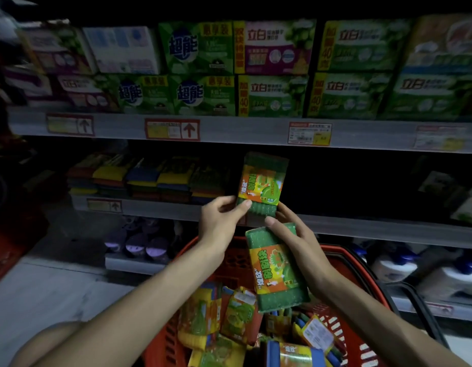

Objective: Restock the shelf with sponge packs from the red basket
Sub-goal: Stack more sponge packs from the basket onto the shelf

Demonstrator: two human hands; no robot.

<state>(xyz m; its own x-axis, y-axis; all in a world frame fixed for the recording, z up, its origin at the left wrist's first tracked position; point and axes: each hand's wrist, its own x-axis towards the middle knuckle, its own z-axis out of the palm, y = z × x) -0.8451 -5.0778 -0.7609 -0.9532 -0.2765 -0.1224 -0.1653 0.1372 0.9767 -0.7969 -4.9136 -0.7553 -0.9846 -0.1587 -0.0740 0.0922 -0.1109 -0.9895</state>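
Note:
My left hand (221, 218) pinches the lower end of a green sponge pack (261, 181) with an orange label, held upright in front of the dark middle shelf (362, 229). My right hand (295, 239) grips a second green sponge pack (277, 268) tilted just below it; its fingertips also touch the upper pack's bottom edge. Under both hands stands the red basket (367, 282) with several more sponge packs (240, 313) in it.
Stacked coloured sponges (139, 178) fill the left part of the middle shelf; the space behind the raised pack is dark. Green soap boxes (274, 72) line the shelf above. Bottles (396, 263) and purple items (139, 245) sit on lower shelves.

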